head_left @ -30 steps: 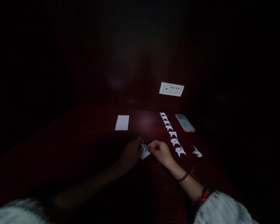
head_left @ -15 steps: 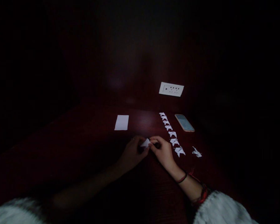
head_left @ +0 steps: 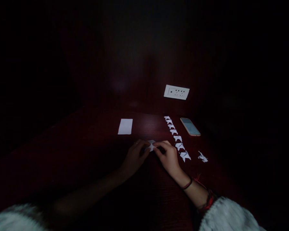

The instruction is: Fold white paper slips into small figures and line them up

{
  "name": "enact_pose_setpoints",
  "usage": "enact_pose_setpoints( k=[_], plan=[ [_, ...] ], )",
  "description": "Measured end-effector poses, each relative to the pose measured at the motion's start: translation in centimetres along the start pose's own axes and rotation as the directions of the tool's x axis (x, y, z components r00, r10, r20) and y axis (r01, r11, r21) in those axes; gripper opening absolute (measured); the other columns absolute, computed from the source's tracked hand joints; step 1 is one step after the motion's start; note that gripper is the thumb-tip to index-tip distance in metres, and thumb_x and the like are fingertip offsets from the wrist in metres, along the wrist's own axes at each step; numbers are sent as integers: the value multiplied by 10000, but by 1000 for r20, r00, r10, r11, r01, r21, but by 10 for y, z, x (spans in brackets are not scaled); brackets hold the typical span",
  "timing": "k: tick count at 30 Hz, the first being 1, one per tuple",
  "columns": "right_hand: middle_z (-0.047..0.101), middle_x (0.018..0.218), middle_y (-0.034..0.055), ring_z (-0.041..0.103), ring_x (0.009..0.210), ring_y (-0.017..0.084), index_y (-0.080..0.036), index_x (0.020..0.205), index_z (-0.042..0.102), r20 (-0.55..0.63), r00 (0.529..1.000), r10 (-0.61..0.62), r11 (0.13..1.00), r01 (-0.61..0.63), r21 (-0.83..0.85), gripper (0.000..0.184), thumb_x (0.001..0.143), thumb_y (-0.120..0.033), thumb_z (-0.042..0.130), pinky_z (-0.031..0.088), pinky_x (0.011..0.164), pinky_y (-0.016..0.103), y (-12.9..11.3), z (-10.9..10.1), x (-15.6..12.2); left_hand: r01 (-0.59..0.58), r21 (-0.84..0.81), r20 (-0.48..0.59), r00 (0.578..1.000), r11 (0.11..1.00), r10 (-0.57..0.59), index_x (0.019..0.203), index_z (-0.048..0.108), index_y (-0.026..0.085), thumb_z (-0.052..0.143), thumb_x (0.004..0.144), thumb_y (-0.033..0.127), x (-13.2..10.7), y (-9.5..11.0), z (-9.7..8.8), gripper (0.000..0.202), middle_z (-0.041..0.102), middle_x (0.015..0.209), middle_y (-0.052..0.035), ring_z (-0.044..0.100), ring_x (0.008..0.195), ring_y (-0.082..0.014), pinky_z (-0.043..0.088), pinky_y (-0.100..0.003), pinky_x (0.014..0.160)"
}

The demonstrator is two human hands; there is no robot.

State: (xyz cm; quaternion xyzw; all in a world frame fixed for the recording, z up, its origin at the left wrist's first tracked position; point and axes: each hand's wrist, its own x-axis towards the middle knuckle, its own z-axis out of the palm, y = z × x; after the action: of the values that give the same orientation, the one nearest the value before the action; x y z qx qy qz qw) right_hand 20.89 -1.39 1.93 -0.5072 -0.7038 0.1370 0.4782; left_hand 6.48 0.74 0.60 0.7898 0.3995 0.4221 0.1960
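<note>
Between my two hands is a small piece of folded white paper [head_left: 151, 146], partly covered by the fingers. My left hand [head_left: 135, 157] lies in shadow and pinches its left side with thumb and forefinger. From the right, my right hand [head_left: 168, 156] grips the other side, thumb and forefinger pressed onto the paper. Just right of that hand runs a slanting row of several small folded white paper figures [head_left: 177, 138]. Fine fold lines on the held paper are too dim to make out.
On the dark red table [head_left: 98, 138] a flat stack of white paper [head_left: 125, 126] lies at the back left. A phone [head_left: 190, 127] with a lit screen rests right of the row, with crumpled paper scraps [head_left: 202, 157] nearer. A white socket plate [head_left: 176, 92] is on the wall.
The folded paper between my fingers has gone from a pointed, tilted shape to a flatter, wider one. Both hands have shifted only slightly around it.
</note>
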Motion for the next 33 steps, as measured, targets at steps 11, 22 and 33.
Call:
enact_pose_setpoints(
  k=[11, 22, 33],
  plan=[
    [591, 754, 21, 514, 726, 133, -195, 818, 596, -3, 1000, -1, 1000, 1, 13, 155, 709, -163, 489, 400, 669, 246, -1, 1, 0, -16, -2, -24, 1000, 1000, 16, 913, 488, 194, 451, 757, 170, 1, 1, -2, 162, 494, 927, -26, 472, 853, -145, 406, -287, 717],
    [581, 752, 19, 505, 733, 138, -196, 818, 588, -9, 1000, -17, 1000, 17, -21, 167, 709, -136, 477, 389, 677, 246, -3, -1, 0, -6, 6, 5, 1000, 1000, 6, 879, 488, 184, 462, 758, 195, 1, 1, -1, 124, 496, 869, -17, 478, 780, -129, 408, -263, 677],
    [575, 736, 17, 500, 715, 137, -192, 820, 579, -13, 1000, 0, 999, 0, -47, 175, 711, -134, 455, 380, 672, 248, 0, 0, 0, 3, -46, -77, 997, 999, -7, 882, 495, 191, 494, 729, 154, 3, -1, -2, 157, 468, 930, -19, 483, 800, -122, 428, -251, 660]
  ],
)
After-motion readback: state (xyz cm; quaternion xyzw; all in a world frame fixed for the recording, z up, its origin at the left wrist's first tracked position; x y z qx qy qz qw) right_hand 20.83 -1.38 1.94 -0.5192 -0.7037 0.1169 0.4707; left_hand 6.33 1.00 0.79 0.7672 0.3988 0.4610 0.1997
